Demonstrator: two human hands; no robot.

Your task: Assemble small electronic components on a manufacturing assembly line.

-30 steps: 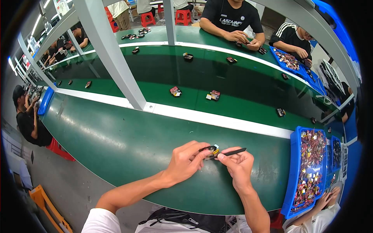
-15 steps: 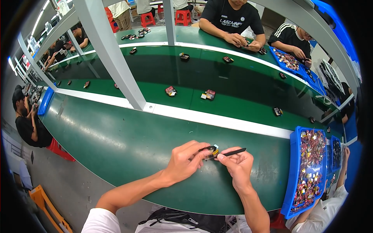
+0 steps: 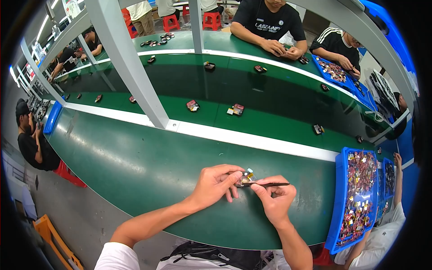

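My left hand (image 3: pixel 213 184) grips a small black-rimmed electronic housing (image 3: pixel 244 179) over the green worktable, thumb on its near side. A yellow and pale blue tab (image 3: pixel 250 173) sticks up from its far edge. My right hand (image 3: pixel 275 200) pinches a slim black stick-like tool (image 3: pixel 278 184), held almost level. Its tip meets the near side of the housing; the exact contact is hidden by my fingers.
To my right stands a blue tray (image 3: pixel 338 202) full of small wired parts. Beyond a white rail (image 3: pixel 252 140) runs a green conveyor (image 3: pixel 171 100) carrying several similar housings. A grey post (image 3: pixel 128 67) rises at the rail. Other people work across and beside me.
My right hand has tilted the black tool from slanting upward to nearly level, and the left hand has turned the housing slightly. Housings on the conveyor have shifted a little left.
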